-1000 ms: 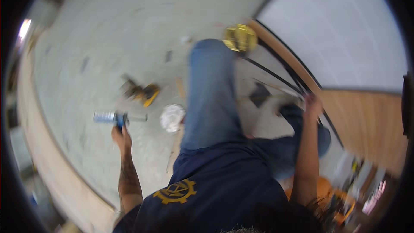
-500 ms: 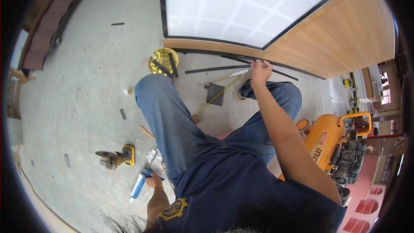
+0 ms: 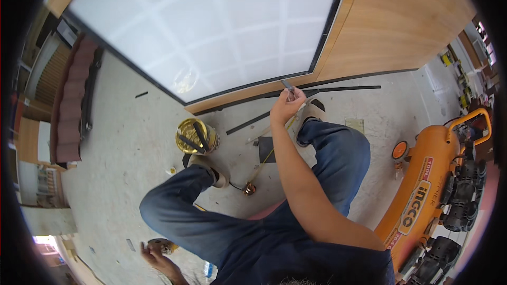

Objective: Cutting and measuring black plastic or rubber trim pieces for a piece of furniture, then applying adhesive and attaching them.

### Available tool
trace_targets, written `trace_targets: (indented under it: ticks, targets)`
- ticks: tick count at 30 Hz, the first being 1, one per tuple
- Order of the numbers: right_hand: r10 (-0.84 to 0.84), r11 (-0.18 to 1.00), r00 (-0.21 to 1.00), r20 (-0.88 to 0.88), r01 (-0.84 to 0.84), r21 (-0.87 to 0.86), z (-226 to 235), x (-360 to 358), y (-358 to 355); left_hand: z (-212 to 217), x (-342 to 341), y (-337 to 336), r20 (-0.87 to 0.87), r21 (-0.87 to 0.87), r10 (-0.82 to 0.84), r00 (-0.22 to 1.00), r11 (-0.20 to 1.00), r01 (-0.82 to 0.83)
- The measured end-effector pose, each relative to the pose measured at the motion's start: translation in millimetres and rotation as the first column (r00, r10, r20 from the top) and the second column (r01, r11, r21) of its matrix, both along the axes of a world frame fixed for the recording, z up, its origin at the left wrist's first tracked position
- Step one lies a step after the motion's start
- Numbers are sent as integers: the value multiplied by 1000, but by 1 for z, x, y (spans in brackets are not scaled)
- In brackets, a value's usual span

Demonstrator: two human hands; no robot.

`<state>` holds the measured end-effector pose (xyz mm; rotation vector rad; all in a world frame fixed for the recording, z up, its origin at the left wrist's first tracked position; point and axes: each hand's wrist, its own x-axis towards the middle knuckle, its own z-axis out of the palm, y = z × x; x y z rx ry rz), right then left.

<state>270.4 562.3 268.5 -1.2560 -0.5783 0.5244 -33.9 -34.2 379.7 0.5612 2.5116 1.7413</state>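
My right hand (image 3: 288,106) pinches a small flat grey piece (image 3: 287,84), whose tip is at the bottom wooden rail of the framed panel (image 3: 222,42); whether it touches cannot be made out. That panel has a white translucent sheet with a black border. My left hand (image 3: 158,259) is low at the left with fingers apart, close to the angle grinder (image 3: 165,245), partly hidden behind it. A blue and white cartridge (image 3: 208,269) shows only in part beside my shirt. Black strips (image 3: 348,88) lie on the floor along the panel's base.
A gold-coloured can (image 3: 214,140) with black offcuts (image 3: 194,142) on top stands by my foot. Between my feet are a dark square piece (image 3: 267,150) and a tape measure (image 3: 249,188) with its yellow blade out. An orange air compressor (image 3: 412,179) stands at the right.
My left hand has let go of the blue cartridge and moved left toward the grinder. My right hand has moved from the floor strips to the panel's lower rail. The view has shifted.
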Motion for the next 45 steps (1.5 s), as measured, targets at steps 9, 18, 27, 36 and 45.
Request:
trace_targets:
  ticks: [9,18,27,36,45]
  targets:
    - [51,997,989,-141,-41,72,-19,-10,21,65,27,172,-463,-401,-249,851,915,49]
    - [87,996,994,-72,-85,35,-22,-2,21,73,39,193,-461,-425,-258,849,904,44]
    - [135,990,984,-119,-130,45,-25,-5,25,70,35,192,-478,-434,-248,843,901,19]
    - [105,994,993,-58,-103,42,-20,-5,31,67,30,188,-454,-431,-247,856,902,31]
    - [132,991,991,-36,-133,1,-17,-1,36,67,30,188,-449,-438,-238,861,899,21]
